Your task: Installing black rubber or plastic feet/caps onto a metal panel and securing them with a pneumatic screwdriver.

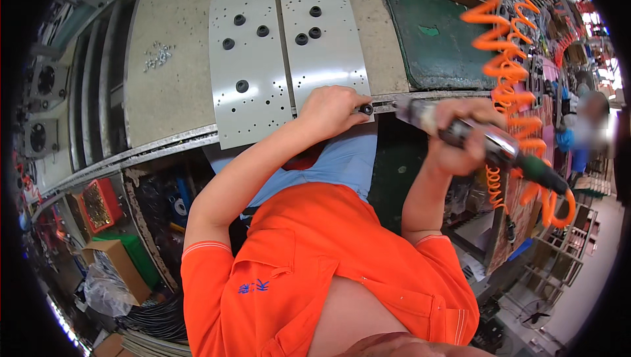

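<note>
Two drilled light-grey metal plates lie side by side on the bench, a left plate (253,61) and a right plate (328,58). Several round black rubber feet (242,86) stand on them. At the near right corner of the right plate, my left hand (332,111) pinches another black rubber foot (367,110) between thumb and fingers. My right hand (463,137) is wrapped round a pneumatic screwdriver (503,147), held to the right of that corner. The tool's tip points left toward the foot, apart from it and blurred by motion.
Loose small screws (158,56) are scattered on the bench (174,94) to the left. An orange coiled air hose (493,35) hangs at the right and runs to the screwdriver. A green mat (434,48) covers the bench's right part. A red bin (100,204) stands low at the left.
</note>
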Tool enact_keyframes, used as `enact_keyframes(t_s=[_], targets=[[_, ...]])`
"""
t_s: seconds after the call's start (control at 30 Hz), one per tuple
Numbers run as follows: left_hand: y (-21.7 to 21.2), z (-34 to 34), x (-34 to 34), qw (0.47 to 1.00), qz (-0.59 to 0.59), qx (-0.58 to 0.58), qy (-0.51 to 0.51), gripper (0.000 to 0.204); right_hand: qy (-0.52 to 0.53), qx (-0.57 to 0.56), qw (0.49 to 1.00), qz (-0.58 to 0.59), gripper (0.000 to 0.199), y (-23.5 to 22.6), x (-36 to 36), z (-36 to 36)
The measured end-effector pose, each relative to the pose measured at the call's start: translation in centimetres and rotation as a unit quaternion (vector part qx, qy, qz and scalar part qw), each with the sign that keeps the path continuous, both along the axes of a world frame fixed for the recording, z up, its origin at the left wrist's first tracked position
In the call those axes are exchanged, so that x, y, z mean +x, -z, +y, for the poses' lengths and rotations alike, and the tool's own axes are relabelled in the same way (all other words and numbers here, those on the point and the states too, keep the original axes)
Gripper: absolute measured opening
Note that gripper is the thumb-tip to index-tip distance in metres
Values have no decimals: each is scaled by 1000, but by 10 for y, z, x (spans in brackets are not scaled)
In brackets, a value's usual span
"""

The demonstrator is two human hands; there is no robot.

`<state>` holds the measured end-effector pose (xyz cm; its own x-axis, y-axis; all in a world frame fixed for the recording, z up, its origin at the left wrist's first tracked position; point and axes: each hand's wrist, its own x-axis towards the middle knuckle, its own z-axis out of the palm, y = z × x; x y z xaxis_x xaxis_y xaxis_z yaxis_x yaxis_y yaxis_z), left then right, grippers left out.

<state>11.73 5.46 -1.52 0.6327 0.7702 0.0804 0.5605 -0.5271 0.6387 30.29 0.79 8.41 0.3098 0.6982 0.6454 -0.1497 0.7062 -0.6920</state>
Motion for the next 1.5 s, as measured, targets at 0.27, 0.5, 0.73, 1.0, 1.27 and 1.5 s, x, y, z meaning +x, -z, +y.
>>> enact_keyframes(t_s=[0.27,0.5,0.73,1.0,1.27,1.5], targets=[[1,0,6,1000,-16,7,4,34,79,25,993,85,26,-2,20,-57],[-9,-15,-25,963,-188,-164,-101,30,2,21,998,63,28,1,-3,-58],[-37,-47,-104,718,-424,-463,-301,23,-98,-10,993,70,31,-4,-38,-43],[-41,-70,-96,545,-549,-579,-258,24,-143,-5,989,40,34,-10,-70,-34],[-32,-69,-83,599,-479,-613,-190,32,-151,40,986,52,30,-8,-68,-32],[-53,-82,-74,545,-525,-620,-209,30,-171,62,981,67,29,-5,-65,-29]])
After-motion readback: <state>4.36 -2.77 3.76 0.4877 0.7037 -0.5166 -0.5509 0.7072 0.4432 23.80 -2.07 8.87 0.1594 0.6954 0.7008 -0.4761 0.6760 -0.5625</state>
